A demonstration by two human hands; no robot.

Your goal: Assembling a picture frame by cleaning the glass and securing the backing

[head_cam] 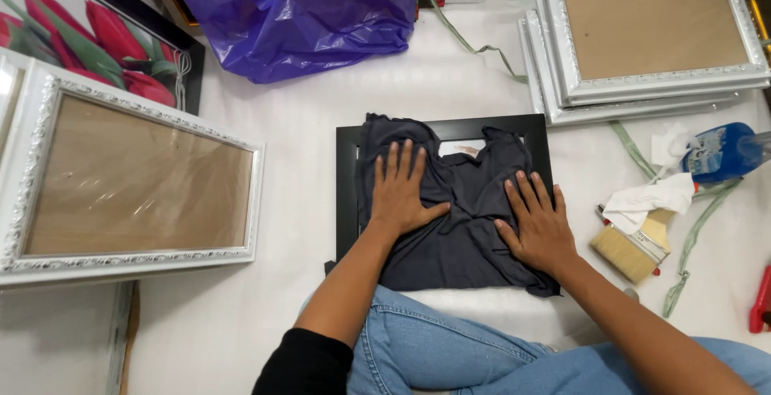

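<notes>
Both hands lie flat on a dark grey cloth [458, 218] that is spread over a black picture frame [347, 194], near the middle of the white tabletop [281, 299], just in front of the person's knees in blue jeans [434, 339].

Left hand [399, 190]: palm down on the cloth's left half, fingers [401, 162] spread and straight, gripping nothing, just pressing. Right hand [536, 222]: same, palm down on the cloth's right half, fingers [530, 190] splayed, not clenched. The cloth is bunched and creased between the two hands; a small light patch of the frame's inside shows near the cloth's top edge. The frame's top bar and left bar stick out from under the cloth.

Left edge of tabletop: big white ornate frame [136, 186] w/ brown backing, and behind it a picture of red tulips [88, 38]. Far edge, centre-left: crumpled purple plastic bag [297, 14]. Far right corner: stack of white ornate frames [642, 38], brown backing up. Right side, near the right hand but apart from it: wide paintbrush [630, 250] w/ pale bristles, a white rag [646, 198] touching its handle end, a blue spray bottle [723, 150] lying by the rag, and a green ribbon [691, 234] trailing toward the near edge. Red object at the right edge, cut off, can't tell what.
</notes>
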